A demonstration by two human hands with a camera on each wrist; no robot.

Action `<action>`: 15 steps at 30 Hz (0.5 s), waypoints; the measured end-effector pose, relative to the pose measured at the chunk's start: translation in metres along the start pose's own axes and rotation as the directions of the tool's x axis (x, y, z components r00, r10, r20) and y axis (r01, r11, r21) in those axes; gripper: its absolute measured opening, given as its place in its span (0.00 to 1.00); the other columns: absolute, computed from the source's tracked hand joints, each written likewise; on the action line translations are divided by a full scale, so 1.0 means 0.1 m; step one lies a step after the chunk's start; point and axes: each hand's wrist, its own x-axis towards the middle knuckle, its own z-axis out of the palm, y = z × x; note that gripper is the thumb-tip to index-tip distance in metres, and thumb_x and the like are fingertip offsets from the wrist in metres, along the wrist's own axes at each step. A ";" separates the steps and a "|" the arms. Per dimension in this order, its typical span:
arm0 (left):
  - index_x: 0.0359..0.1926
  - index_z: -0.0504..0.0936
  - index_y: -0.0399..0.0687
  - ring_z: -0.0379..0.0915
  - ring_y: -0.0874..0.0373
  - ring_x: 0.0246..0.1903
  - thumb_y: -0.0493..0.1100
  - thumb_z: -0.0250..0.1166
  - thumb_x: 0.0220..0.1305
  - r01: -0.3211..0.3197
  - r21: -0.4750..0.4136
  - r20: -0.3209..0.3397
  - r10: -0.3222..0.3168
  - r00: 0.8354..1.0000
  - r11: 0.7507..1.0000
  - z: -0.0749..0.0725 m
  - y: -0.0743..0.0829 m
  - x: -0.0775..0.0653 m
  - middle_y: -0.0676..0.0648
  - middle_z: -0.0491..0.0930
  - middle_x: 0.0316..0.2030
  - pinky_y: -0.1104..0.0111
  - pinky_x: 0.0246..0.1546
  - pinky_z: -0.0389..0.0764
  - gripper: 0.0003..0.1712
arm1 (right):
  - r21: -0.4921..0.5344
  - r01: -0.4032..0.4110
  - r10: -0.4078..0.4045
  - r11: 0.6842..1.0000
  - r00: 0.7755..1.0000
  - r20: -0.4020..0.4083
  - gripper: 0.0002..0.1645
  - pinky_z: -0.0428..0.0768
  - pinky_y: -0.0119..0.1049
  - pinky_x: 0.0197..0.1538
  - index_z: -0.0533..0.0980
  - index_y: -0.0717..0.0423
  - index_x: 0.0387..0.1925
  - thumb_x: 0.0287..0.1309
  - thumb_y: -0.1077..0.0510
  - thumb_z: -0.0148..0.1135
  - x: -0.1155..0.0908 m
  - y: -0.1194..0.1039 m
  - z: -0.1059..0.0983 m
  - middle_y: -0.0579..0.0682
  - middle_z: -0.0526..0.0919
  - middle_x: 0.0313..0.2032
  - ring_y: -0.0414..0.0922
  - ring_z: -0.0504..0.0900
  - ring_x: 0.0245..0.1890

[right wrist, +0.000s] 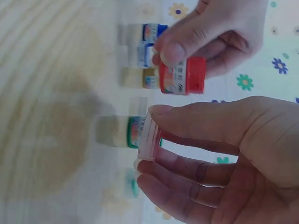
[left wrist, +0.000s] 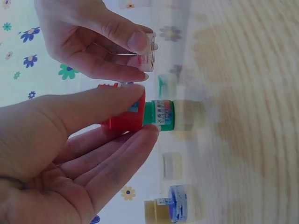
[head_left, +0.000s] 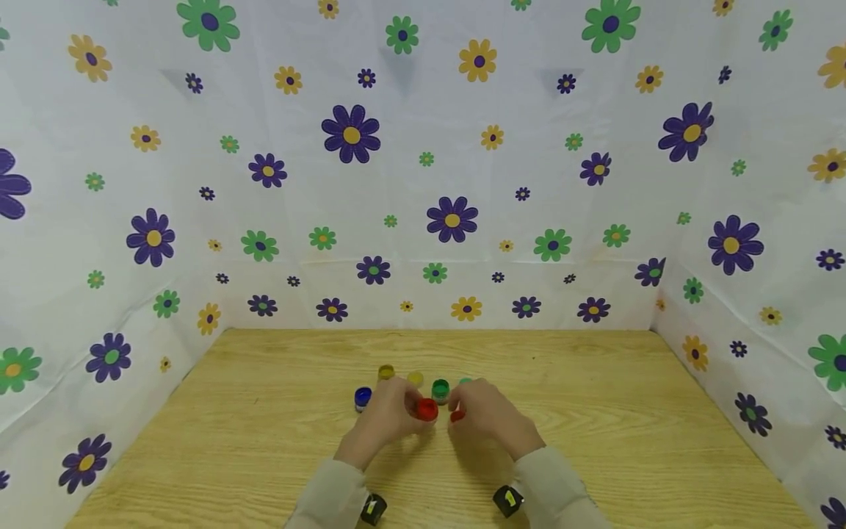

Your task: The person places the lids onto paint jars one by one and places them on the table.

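We're watching both hands at work over the near middle of the wooden table (head_left: 251, 441). On the left, the left hand (head_left: 386, 413) pinches the red paint jar (head_left: 427, 409) between thumb and fingers, and we see it upright, lidless, held up off the wood. Just to its right, the right hand (head_left: 485, 414) grips the red-stained lid (head_left: 457, 416) in a narrow pinch, tilted and apart from the jar. Beyond them we pick out the green jar (head_left: 440, 391), open, standing in the gap on the far side, with the green lid (head_left: 465, 380) to its right. Over on the left we have the blue jar (head_left: 363, 398), then farther back the yellow jar (head_left: 386, 372), and the yellow lid (head_left: 415, 378) right of that.
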 end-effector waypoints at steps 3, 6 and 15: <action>0.33 0.86 0.46 0.79 0.64 0.28 0.40 0.77 0.45 -0.012 -0.035 0.024 0.013 1.000 0.999 -0.03 0.03 -0.03 0.50 0.85 0.30 0.70 0.32 0.82 0.12 | 0.060 0.012 -0.012 0.998 1.000 0.011 0.12 0.81 0.39 0.40 0.82 0.60 0.39 0.50 0.62 0.69 -0.04 0.00 -0.09 0.51 0.84 0.34 0.44 0.79 0.33; 0.34 0.86 0.46 0.80 0.63 0.28 0.41 0.77 0.44 -0.014 -0.059 0.039 0.016 0.999 0.998 -0.07 0.06 -0.06 0.50 0.85 0.32 0.69 0.32 0.82 0.13 | 0.121 0.023 -0.023 0.992 1.000 0.003 0.12 0.81 0.41 0.41 0.81 0.60 0.39 0.51 0.62 0.69 -0.09 0.01 -0.20 0.52 0.84 0.33 0.45 0.79 0.34; 0.37 0.85 0.47 0.77 0.63 0.28 0.46 0.77 0.45 -0.029 -0.058 0.057 0.032 0.998 0.998 -0.14 0.11 -0.10 0.54 0.84 0.30 0.71 0.32 0.79 0.16 | 0.188 0.047 -0.044 0.981 0.999 -0.017 0.11 0.82 0.38 0.42 0.82 0.56 0.42 0.54 0.62 0.67 -0.17 0.00 -0.41 0.49 0.83 0.35 0.43 0.79 0.36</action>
